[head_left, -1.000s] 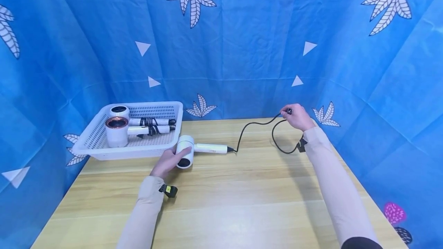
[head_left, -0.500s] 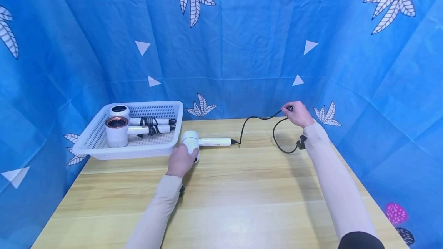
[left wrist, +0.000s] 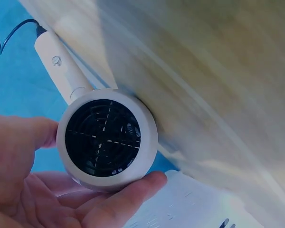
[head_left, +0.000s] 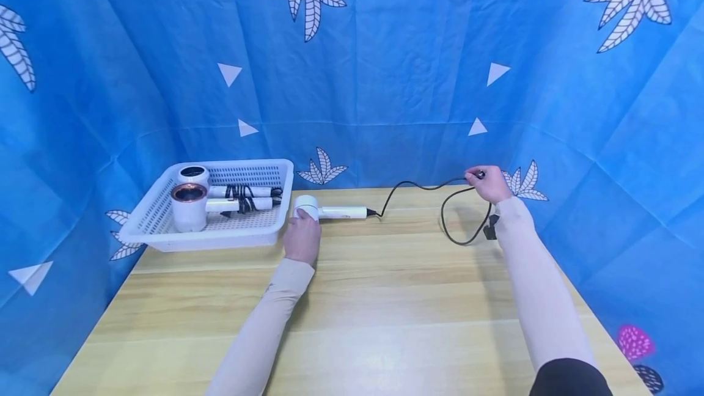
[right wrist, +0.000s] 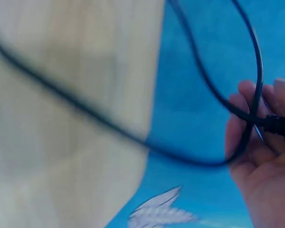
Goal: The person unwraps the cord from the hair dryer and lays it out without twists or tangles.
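Note:
A white hair dryer lies at the back of the table, its handle pointing right. My left hand grips the round head from the near side, hiding much of it. In the left wrist view, thumb and fingers curve round the head, and its dark grille faces the camera. From the handle's end a black cord runs to the right. My right hand holds the plug end with part of the cord, above the back right of the table. Below that hand hangs a loop of cord.
A white plastic basket stands to the left of the hair dryer. Inside are two more white hair dryers, the nearer one with a copper-coloured rim, their cords wound round the handles. A blue patterned curtain closes off the back and sides.
My left hand has moved right and away from me, and the hair dryer has shifted towards the back with its head turned. My right hand has moved slightly right with the cord.

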Demonstrator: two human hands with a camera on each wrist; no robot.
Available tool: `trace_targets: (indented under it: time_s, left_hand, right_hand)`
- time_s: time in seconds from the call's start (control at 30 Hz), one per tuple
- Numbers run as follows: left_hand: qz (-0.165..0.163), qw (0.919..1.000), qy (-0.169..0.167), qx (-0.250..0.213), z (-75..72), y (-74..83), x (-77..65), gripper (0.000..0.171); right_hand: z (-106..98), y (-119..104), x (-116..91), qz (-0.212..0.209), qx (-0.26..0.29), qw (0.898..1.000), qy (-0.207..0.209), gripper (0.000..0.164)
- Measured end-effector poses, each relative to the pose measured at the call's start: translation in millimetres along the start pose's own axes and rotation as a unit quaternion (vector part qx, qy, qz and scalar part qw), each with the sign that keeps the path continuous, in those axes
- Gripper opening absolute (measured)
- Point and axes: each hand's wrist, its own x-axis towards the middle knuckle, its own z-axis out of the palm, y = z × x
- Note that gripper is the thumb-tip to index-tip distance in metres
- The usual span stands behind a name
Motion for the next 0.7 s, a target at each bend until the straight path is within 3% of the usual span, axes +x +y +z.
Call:
trace_targets:
  time_s: [0.13, 0.33, 0.43, 0.6, 0.7]
  left_hand:
    - [-0.004, 0.9999, 0.01, 0.002, 1.9, 0.4, 2.7, 0.044]
    - [-0.02, 0.9997, 0.012, 0.007, 2.7, 0.7, 9.5, 0.042]
    - [-0.025, 0.9996, 0.015, 0.008, 4.2, -1.6, 10.9, 0.043]
    - [-0.028, 0.9991, 0.032, -0.003, 7.9, -5.3, 10.4, 0.05]
    - [-0.034, 0.999, 0.026, -0.01, 7.9, -5.2, 10.5, 0.056]
  right_hand:
    - [-4.3, 35.2, -8.1, 0.019, -0.004, 0.999, 0.05, 0.047]
    - [-20.5, 80.5, -33.0, 0.113, -0.023, 0.988, 0.103, 0.063]
    - [-18.6, 96.4, -46.4, 0.136, -0.025, 0.983, 0.121, 0.059]
    - [-2.2, 102.6, -60.2, 0.16, 0.004, 0.981, 0.105, 0.052]
    - [7.2, 101.1, -63.7, 0.177, 0.052, 0.98, 0.078, 0.051]
